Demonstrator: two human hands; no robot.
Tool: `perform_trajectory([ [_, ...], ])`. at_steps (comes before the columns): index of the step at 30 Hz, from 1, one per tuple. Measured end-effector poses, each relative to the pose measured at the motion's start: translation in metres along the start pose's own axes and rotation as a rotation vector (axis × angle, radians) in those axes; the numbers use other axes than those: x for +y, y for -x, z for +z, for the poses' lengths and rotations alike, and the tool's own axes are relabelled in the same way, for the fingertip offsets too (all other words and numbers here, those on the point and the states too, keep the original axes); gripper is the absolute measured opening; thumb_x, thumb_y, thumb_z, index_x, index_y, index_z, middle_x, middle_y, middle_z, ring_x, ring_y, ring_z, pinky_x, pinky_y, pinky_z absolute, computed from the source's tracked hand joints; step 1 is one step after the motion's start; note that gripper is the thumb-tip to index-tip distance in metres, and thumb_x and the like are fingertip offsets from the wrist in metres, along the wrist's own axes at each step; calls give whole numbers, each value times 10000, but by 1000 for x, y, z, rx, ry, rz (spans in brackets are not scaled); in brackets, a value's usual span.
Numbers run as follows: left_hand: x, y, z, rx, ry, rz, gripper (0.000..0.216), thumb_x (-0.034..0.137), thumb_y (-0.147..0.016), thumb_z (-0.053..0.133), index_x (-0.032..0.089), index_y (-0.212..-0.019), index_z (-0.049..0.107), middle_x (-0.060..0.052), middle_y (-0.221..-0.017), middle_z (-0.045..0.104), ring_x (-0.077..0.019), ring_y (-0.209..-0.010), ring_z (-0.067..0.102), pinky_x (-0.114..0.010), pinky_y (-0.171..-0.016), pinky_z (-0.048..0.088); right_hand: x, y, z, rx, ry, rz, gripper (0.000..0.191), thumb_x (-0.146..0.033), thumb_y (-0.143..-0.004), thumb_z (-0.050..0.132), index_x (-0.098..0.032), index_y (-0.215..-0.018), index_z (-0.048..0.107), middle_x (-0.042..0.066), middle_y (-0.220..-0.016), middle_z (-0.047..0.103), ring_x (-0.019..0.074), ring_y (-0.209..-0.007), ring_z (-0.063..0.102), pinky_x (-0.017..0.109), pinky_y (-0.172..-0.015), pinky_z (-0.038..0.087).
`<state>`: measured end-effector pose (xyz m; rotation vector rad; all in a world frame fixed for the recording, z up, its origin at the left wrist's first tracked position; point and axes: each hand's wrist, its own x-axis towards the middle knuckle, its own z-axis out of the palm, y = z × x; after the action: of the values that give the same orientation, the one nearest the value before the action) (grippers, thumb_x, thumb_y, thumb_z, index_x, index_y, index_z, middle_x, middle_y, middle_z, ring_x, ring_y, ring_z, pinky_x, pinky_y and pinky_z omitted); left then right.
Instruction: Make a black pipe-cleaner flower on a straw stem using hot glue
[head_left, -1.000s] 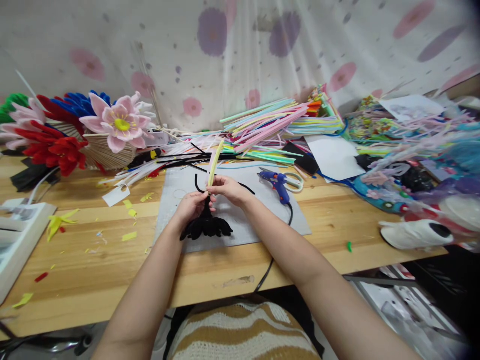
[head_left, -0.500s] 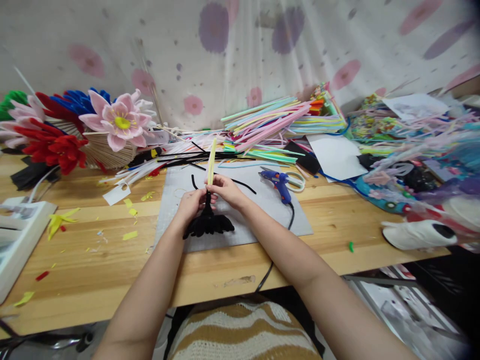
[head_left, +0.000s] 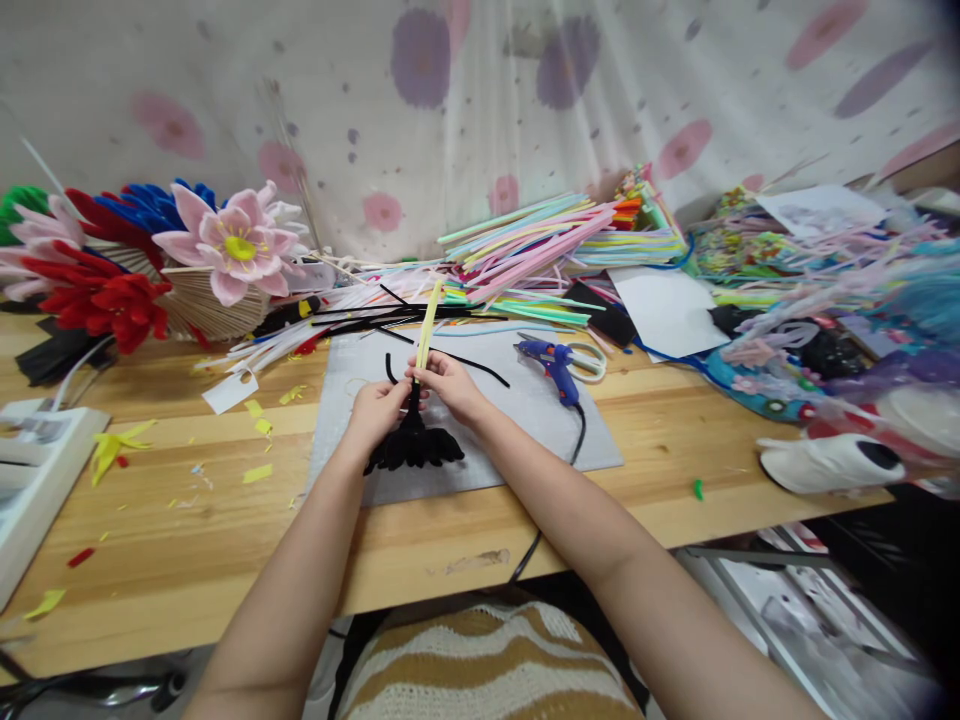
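My left hand (head_left: 377,407) and my right hand (head_left: 448,382) meet over a grey mat (head_left: 517,420), both closed on one piece. It is a black pipe-cleaner flower (head_left: 414,447) hanging head down, with a pale yellow stick (head_left: 427,322) rising from its stem. My left fingers pinch the black stem just above the petals. My right fingers grip the joint where the yellow stick meets the stem. A loose black pipe cleaner (head_left: 480,368) lies on the mat behind my hands.
A blue glue gun (head_left: 553,364) lies on the mat's right, its cord running off the table's front edge. Piles of coloured pipe cleaners (head_left: 540,240) fill the back and right. Finished flowers (head_left: 225,245) stand at the left. A white shoe-like object (head_left: 825,462) sits at the right.
My hands and the flower have barely shifted; the yellow stick stays upright. The camera view moved slightly.
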<state>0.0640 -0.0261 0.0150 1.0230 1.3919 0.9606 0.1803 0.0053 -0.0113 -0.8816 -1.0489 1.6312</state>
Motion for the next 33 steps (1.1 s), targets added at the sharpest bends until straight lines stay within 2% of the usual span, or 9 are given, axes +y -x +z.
perform_trajectory([
  [8,0,-3,-6,-90,132,-116,186,266,-608,666,94,-639,603,-117,-676,688,-174,-614,650,-224,-538,463,2,-1,-3,27,-93,26,299,-242,-559,712,-159,-794,546,-15,-684,599,74,-596,538,206,-568,416],
  [13,-5,-8,-13,-175,251,-211,141,188,-681,607,89,-772,650,-111,-773,699,-157,-675,653,-211,-555,482,-1,-3,-6,14,-83,25,293,-236,-526,728,-145,-767,589,-12,-676,615,79,-644,566,210,-635,429],
  [22,-8,-11,-18,-267,382,-338,112,114,-763,538,86,-778,646,-66,-696,679,-106,-582,618,-195,-538,496,-9,-4,-12,-134,-141,129,361,-229,-471,768,-143,-766,578,-24,-650,594,78,-574,544,225,-570,422],
  [33,-3,-9,-13,-305,530,-498,142,88,-792,483,100,-748,617,-27,-625,646,-101,-500,593,-225,-521,495,-12,-4,-14,-164,-81,44,277,-208,-522,731,-150,-737,566,-43,-634,553,60,-556,500,212,-572,397],
])
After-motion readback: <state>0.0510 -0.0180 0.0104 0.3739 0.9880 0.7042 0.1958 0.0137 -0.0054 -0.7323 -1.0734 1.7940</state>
